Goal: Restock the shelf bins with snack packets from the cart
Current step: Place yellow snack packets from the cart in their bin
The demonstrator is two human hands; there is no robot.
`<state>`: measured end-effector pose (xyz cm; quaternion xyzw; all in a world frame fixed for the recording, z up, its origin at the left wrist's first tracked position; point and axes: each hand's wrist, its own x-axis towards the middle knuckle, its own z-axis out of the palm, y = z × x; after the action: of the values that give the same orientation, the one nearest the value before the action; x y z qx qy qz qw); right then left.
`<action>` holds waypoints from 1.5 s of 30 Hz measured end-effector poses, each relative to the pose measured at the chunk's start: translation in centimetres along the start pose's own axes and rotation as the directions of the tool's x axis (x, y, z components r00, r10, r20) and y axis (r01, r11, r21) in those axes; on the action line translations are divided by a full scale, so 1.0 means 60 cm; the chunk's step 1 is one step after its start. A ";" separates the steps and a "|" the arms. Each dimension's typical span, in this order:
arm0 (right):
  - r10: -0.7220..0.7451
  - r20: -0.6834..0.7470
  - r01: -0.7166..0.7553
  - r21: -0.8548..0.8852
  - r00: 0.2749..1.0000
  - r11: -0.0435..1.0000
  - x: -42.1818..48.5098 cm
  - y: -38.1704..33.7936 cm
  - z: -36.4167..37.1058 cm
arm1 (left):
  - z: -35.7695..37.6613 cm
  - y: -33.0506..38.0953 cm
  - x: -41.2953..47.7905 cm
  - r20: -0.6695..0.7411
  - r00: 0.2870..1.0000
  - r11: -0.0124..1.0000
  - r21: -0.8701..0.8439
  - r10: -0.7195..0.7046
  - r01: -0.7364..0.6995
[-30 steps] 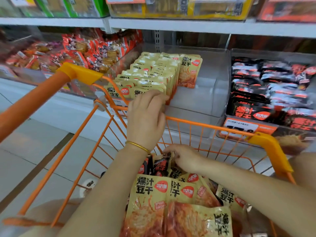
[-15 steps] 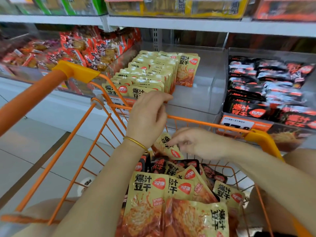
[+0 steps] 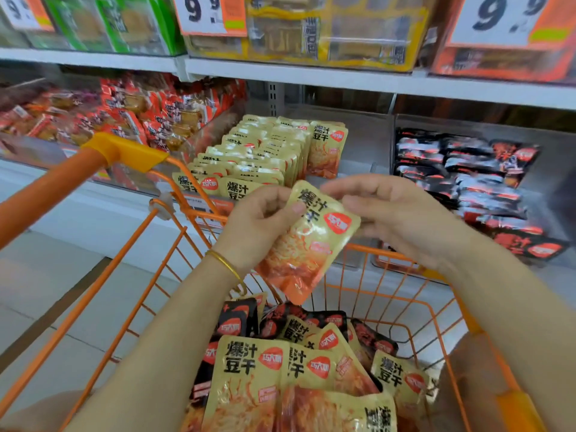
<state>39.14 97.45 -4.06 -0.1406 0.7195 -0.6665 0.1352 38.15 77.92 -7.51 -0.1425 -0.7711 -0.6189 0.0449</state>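
A yellow snack packet with an orange bottom hangs tilted above the orange cart. My left hand pinches its upper left edge with the thumb on the front. My right hand holds its upper right corner. Just beyond stands the clear shelf bin with upright rows of the same yellow packets filling its left part. More yellow and black packets lie piled in the cart below my arms.
A bin of red packets sits to the left, a bin of black packets to the right. The upper shelf carries price tags. The cart's orange handle runs at left; floor tiles lie beneath.
My right hand lifted a yellow packet out of the cart up to bin height. My left hand left the front packets in the bin and took hold of the lifted packet.
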 end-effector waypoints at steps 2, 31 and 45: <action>0.033 -0.075 -0.021 0.153 0.997 0.988 0.016 0.007 0.009 | -0.009 0.000 0.022 -0.157 0.988 0.997 -0.075 -0.017 0.005; 0.102 -0.872 -0.505 -0.179 0.480 0.844 0.394 0.161 -0.062 | 0.013 -0.098 0.061 0.028 0.942 0.281 0.951 0.333 -0.127; 0.112 -0.873 -0.591 -0.221 0.474 0.776 0.409 0.184 -0.070 | 0.013 -0.098 0.062 0.016 0.943 0.288 0.950 0.334 -0.118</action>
<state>14.61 92.71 -14.96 0.3148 0.8539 -0.3975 -0.1172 33.05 78.15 -12.29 -0.1391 -0.9490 -0.0531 0.2779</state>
